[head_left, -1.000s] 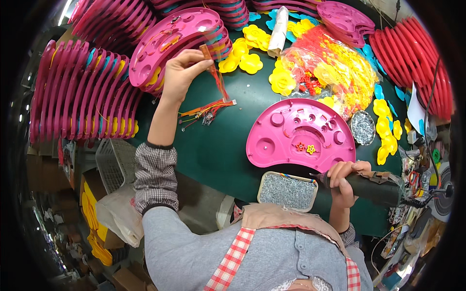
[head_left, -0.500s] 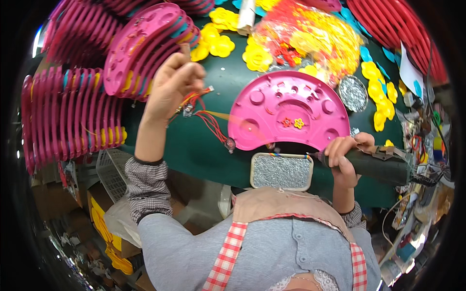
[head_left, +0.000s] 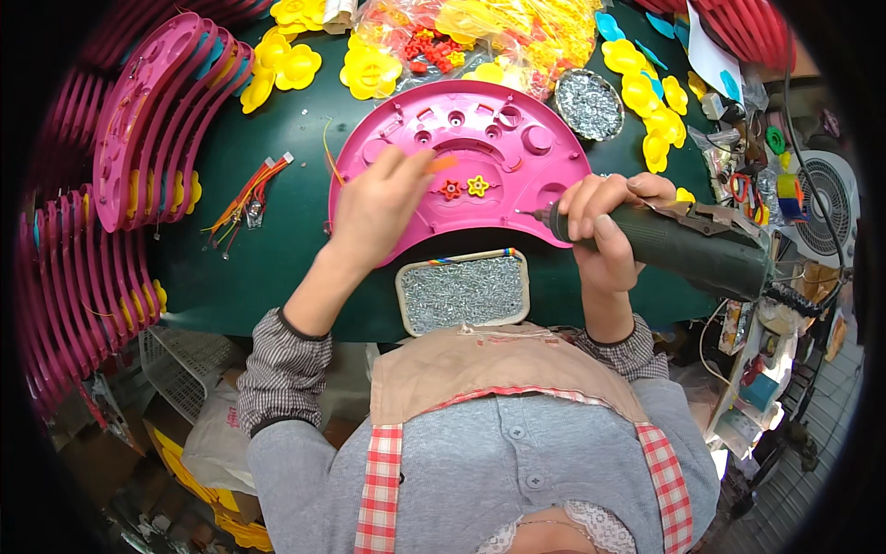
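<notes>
A pink curved plastic panel (head_left: 517, 180) lies on the green table, with posts, round recesses and small red and yellow gears (head_left: 464, 187). Over its left part is my left hand (head_left: 378, 208), blurred, fingers pinched together; an orange bit (head_left: 444, 163) shows at the tips, too smeared to name. A thin yellow wire (head_left: 329, 152) runs up beside that hand. My right hand (head_left: 604, 222) wraps round a dark electric screwdriver (head_left: 678, 245), its tip over the panel's right end. Nearer me sits a rectangular tray of small metal screws (head_left: 466, 294).
Stacked pink panels (head_left: 148, 120) crowd the left side. Loose wires with connectors (head_left: 251, 198) lie left of the panel. Beyond it are bagged yellow and red parts (head_left: 498, 37), a round dish of screws (head_left: 589, 104) and yellow flower-shaped pieces (head_left: 646, 106). A fan (head_left: 824, 203) is at far right.
My left hand has come down and right from beside the stacks to over the panel. The red wires with a round disc no longer show on the table. The view has shifted; the screwdriver stays held.
</notes>
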`<state>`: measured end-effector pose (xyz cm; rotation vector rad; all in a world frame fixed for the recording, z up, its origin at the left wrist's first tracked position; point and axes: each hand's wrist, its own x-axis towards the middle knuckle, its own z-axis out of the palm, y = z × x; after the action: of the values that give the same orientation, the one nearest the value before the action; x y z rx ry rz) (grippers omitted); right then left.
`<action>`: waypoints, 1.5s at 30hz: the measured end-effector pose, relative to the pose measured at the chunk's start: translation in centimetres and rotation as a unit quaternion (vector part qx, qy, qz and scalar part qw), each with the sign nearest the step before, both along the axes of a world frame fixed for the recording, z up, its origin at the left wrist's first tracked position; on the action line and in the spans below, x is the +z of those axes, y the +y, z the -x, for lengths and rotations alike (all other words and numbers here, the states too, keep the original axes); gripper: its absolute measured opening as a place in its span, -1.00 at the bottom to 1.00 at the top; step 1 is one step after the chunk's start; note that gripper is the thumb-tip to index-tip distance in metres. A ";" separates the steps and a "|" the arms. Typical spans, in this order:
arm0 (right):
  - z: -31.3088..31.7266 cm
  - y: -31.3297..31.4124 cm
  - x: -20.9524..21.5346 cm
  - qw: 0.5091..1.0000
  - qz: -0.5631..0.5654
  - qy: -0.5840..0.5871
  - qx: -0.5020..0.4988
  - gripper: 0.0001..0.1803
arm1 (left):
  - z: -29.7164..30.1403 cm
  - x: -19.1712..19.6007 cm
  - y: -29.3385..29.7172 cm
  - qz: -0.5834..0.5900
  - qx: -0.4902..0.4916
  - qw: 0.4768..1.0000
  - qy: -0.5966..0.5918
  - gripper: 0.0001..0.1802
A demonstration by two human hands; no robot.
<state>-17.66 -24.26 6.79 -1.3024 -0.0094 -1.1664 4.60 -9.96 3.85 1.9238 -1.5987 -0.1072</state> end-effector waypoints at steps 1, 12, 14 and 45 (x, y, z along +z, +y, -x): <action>-0.3 -0.2 -0.1 1.000 0.011 0.001 -0.011 -0.46 | 0.9 -0.5 -0.8 -0.018 -0.019 0.999 0.032 -0.72; -3.5 -0.9 -2.2 0.997 0.055 0.032 -0.039 -0.46 | 1.6 -3.9 -3.6 0.003 -0.129 0.991 0.036 -0.81; -3.8 -1.0 -2.8 0.997 0.053 0.039 -0.045 -0.46 | 1.5 -4.0 -3.6 0.004 -0.129 0.991 0.043 -0.81; 2.9 3.6 -0.9 0.990 -0.019 0.074 0.121 -0.47 | 8.4 -1.0 1.8 0.038 -0.143 0.988 0.038 -0.74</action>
<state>-20.58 -20.67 5.85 -1.3122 -0.0363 -0.8592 -3.81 -8.15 2.81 1.6059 -1.7908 -0.2326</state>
